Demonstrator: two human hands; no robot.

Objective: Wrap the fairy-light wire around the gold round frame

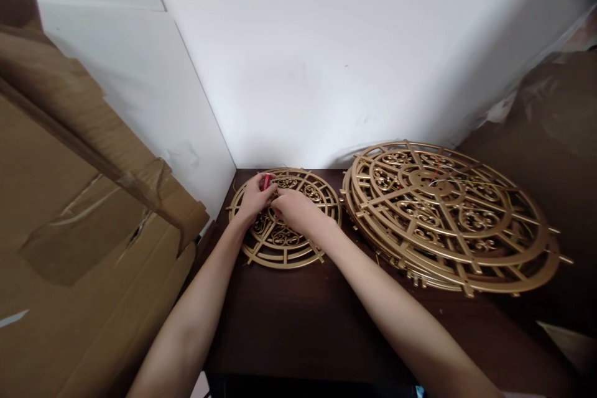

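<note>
A small round gold fretwork disc (298,242) lies flat on a dark wooden table (303,317) near the wall corner. Both my hands rest on top of it. My left hand (254,199) is closed, pinching a small red item (266,181) at the disc's far left part. My right hand (293,210) is curled over the disc's middle, fingers pressed toward the left hand; what it grips is hidden.
A stack of larger gold fretwork discs (448,217) with thin red and yellow wires lies to the right. Big cardboard sheets (79,217) lean at the left. White walls meet behind the table. A brown covered shape (555,137) stands at the right.
</note>
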